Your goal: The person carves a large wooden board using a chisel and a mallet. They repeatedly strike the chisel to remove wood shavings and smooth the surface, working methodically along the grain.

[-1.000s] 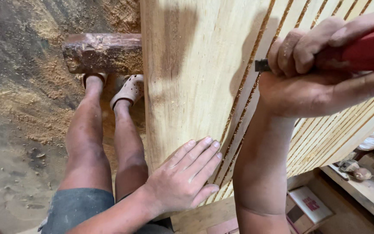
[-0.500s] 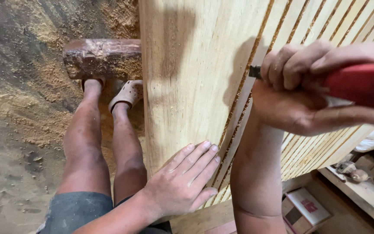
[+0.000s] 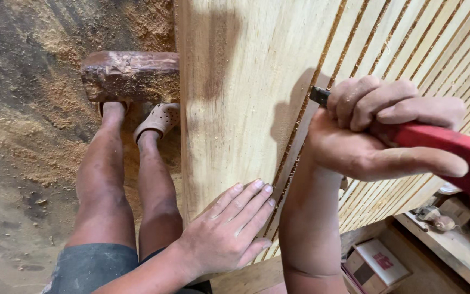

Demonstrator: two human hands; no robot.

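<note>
- Head view, looking down: a large pale wooden panel (image 3: 246,98) fills the middle and right of the scene, smooth on its left part and cut with many narrow parallel grooves (image 3: 409,60) that run diagonally toward the far right.
- The left hand (image 3: 229,234) lies flat on the near edge of the smooth part, palm down, fingers straight and slightly spread, holding nothing.
- The right hand (image 3: 376,130) is closed in a fist around the red handle (image 3: 458,152) of a hand tool; the thumb lies along the handle's near side.
- The tool's dark metal tip (image 3: 319,96) sticks out past the knuckles at the left of the fist and sits at a groove where the grooved part begins, just right of the smooth part.
- The right forearm rises from the near edge of the scene, just right of the left hand.
- To the left, the person's bare legs (image 3: 126,185) reach down to feet in tan sandals (image 3: 159,118) on a dirt floor strewn with sawdust (image 3: 33,158).
- A rough reddish-brown wood block (image 3: 129,75) lies just beyond the feet, its right end against the panel's left edge.
- At the near right, below the panel, a small cardboard box (image 3: 373,264) sits among wooden boards.
</note>
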